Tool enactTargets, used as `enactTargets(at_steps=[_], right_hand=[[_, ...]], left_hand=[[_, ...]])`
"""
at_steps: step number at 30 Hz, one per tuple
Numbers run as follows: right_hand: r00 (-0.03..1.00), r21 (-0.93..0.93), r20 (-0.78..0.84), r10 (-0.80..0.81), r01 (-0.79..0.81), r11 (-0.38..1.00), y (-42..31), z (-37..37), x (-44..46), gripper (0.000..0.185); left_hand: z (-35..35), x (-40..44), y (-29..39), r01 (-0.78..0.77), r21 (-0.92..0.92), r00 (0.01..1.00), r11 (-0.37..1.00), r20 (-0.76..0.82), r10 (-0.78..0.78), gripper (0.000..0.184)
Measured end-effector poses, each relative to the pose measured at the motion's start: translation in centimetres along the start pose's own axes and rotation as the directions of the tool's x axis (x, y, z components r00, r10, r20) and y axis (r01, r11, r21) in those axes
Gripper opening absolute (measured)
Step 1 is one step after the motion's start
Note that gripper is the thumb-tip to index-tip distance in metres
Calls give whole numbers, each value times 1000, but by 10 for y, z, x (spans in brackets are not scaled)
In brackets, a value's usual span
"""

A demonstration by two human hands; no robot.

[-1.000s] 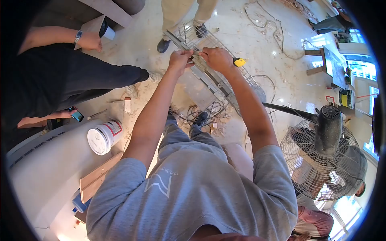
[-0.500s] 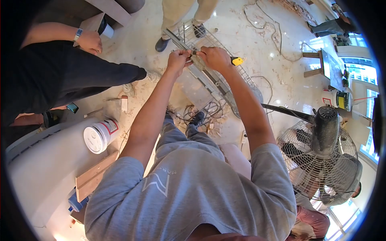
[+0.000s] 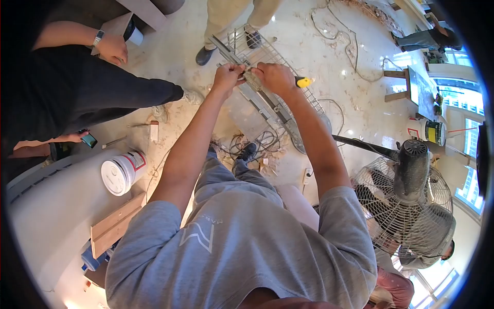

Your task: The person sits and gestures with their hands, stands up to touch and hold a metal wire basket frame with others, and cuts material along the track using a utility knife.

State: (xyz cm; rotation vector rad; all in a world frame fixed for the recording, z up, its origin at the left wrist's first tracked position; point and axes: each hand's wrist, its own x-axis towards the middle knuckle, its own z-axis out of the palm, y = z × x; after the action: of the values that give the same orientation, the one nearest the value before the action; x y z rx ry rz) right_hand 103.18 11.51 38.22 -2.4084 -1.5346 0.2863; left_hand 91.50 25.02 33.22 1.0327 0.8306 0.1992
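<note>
My left hand (image 3: 228, 79) is closed, its thumb and fingers pinched at the metal rails; what is between them is too small to make out. Close beside it, my right hand (image 3: 275, 79) is curled closed over the rails. A tool with a yellow-and-black handle (image 3: 304, 82) sticks out from under the right hand; its working end is hidden. Under both hands a wire rack (image 3: 275, 51) stands tilted, with long grey metal rails (image 3: 270, 105) along its side. A flat panel (image 3: 242, 116) is behind the rails.
A pedestal fan (image 3: 406, 198) stands at the right. Cables (image 3: 257, 144) and debris lie around my feet. A white bucket (image 3: 122, 174) and wooden boards (image 3: 116, 224) are at the left. One person in dark trousers (image 3: 123, 95) is close by; another in beige trousers (image 3: 229, 18) stands beyond the rack.
Both hands stay at the rails, the right shifting very slightly with the yellow-and-black handle. The view has shifted slightly. At the left, another person's hand with a phone shows more fully.
</note>
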Motion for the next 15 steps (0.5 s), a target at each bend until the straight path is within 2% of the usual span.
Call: enactTargets(at_steps=[3,6,9,12,15], right_hand=[[999,57,-35,-8,10,998,2,7,-14,31],[1000,2,-2,-5,5,1000,3,2,-5,31],[999,8,-46,-16,17,1000,1,5,-1,30],[999,55,-38,2,1,999,-1,7,-15,31],[1000,14,18,19,-19,1000,-1,5,-21,30]], left_hand=[[-7,6,-12,-47,20,996,999,82,46,15],[-10,9,-16,-57,-44,994,997,92,61,15],[-6,5,-12,-25,-91,998,996,57,30,14],[-8,0,-12,-60,-41,992,997,110,64,14],[-14,1,-17,-93,42,981,995,177,84,20]])
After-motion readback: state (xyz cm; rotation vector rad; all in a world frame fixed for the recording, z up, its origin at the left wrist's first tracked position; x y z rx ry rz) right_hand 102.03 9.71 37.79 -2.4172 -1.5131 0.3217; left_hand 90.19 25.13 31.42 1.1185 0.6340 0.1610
